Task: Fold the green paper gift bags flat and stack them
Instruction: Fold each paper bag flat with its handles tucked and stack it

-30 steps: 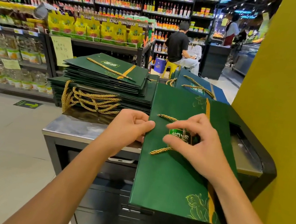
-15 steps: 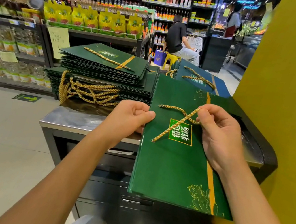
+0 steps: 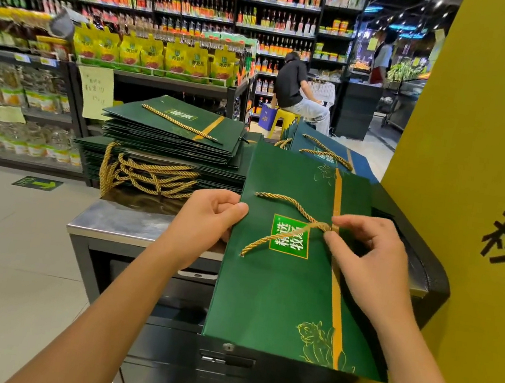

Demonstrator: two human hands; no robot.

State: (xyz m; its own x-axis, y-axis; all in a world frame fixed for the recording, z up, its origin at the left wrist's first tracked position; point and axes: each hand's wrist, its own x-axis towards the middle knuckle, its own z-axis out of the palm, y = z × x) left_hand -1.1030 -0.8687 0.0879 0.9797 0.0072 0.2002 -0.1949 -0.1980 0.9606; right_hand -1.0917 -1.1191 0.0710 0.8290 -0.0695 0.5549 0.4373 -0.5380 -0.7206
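A flattened green paper gift bag (image 3: 264,301) with a gold stripe lies in front of me, hanging over the near edge of a metal counter (image 3: 128,225). My left hand (image 3: 208,217) grips the bag's left edge. My right hand (image 3: 371,265) pinches the bag's gold rope handle (image 3: 285,225), which lies across the bag's face and its green label. A tall stack of folded green bags (image 3: 166,142) sits at the back left of the counter, their rope handles hanging over the front.
More bags with gold handles (image 3: 326,151), one with a blue face, lie behind the bag I hold. A yellow pillar (image 3: 480,192) stands close on the right. Store shelves (image 3: 172,15) fill the background; a person sits on a yellow stool (image 3: 291,98).
My right hand has drawn the rope handle rightward across the bag's face and uncovered the green label. The left hand has kept its hold on the bag's left edge.
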